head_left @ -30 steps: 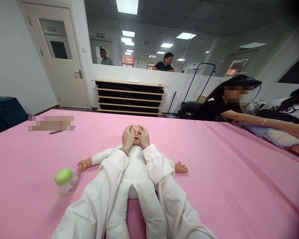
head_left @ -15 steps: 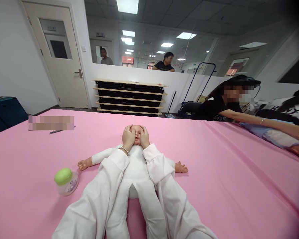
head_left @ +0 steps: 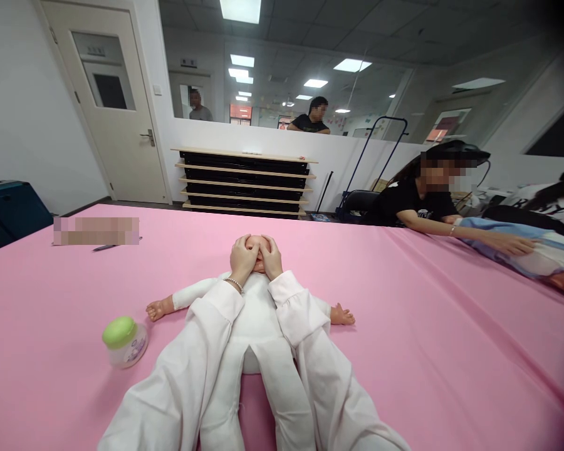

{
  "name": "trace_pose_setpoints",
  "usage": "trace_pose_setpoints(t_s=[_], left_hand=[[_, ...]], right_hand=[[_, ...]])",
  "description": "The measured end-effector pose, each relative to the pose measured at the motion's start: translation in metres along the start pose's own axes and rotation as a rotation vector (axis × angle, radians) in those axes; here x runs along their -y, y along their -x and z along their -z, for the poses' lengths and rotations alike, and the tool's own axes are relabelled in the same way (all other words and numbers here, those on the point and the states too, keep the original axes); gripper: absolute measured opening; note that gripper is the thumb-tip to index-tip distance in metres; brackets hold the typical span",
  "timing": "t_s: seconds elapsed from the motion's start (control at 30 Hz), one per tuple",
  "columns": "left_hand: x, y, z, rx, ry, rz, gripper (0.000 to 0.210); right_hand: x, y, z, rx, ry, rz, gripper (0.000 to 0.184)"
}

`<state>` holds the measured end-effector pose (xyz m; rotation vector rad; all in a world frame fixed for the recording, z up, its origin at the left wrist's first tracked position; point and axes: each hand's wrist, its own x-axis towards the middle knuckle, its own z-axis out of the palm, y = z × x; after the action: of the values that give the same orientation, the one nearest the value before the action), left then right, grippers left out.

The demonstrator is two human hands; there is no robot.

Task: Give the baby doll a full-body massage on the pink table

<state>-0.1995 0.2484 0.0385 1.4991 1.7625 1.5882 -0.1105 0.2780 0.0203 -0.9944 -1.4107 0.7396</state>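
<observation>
A baby doll (head_left: pixel 256 319) with a white cloth body lies on its back on the pink table cover (head_left: pixel 418 351), its arms spread out and its legs toward me. My left hand (head_left: pixel 243 259) curves round the left side of the doll's head, and my right hand (head_left: pixel 271 257) curves round the right side. Both thumbs rest on the doll's face near the nose, close together, hiding most of it. To the left of the doll's open hand stands a clear jar (head_left: pixel 126 342) with a green lid.
A dark pen (head_left: pixel 104 248) lies at the far left beside a blurred-out item (head_left: pixel 96 231). At the right, a co-worker (head_left: pixel 416 200) in black reaches over another doll with blue cloth (head_left: pixel 493 230). Stacked boards (head_left: pixel 244 178) stand behind the table.
My thumbs have moved inward across the doll's face and now nearly meet. The co-worker's arm has drawn back to the left over the blue cloth.
</observation>
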Motion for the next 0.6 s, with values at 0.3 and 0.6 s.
trace_pose_setpoints(t_s=[0.3, 0.6], left_hand=[[-0.0001, -0.0031, -0.0014, -0.017, 0.071, 0.089, 0.035], [0.0027, -0.0099, -0.0048, 0.009, 0.132, 0.122, 0.036]], right_hand=[[-0.0051, -0.0045, -0.0042, -0.057, -0.035, -0.105, 0.035], [-0.0076, -0.0083, -0.0058, -0.057, -0.058, -0.132, 0.041]])
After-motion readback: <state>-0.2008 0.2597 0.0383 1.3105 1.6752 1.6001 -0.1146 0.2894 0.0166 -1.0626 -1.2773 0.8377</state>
